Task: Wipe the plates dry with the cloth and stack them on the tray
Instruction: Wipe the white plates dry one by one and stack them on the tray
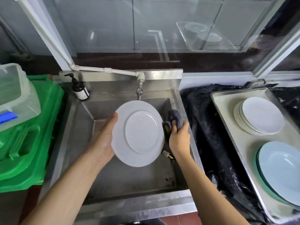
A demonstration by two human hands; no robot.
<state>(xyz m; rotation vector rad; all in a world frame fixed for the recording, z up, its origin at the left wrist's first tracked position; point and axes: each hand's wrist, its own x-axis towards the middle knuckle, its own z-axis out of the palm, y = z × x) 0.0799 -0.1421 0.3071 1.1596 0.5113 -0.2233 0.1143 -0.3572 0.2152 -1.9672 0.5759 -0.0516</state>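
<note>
White plate (138, 133) held tilted over sink basin (129, 181), underside up, foot ring showing. Left hand (103, 140) cupped along plate's left rim, palm and thumb visible against the edge, remaining fingers hidden behind the plate; gripping it. Right hand (179, 138) curled round grey cloth (175, 118), cloth bunched above the knuckles and pressed to plate's right rim; dark fold with yellow tag hanging below the fingers, just beside plate's lower right edge. Plate clear of the basin walls on all sides; open basin floor below both wrists, steel front lip nearer the body. Tap spout (139, 91) directly beyond plate's far edge, close, touching or not: cannot tell. Soap pump bottle (80, 90) on the sink ledge, beyond and left of the left fingers, well apart. Green bin (32, 135) left of the left forearm, outside the sink edge. Black plastic sheet (211, 127) right of the right fingers, between sink wall and tray (227, 119). On tray: stack of white plates (259, 116) at far end, pale blue bowls (280, 171) at near end, gap of bare tray between the two stacks. Tray's raised rim facing the sink, well apart from the right hand.
</note>
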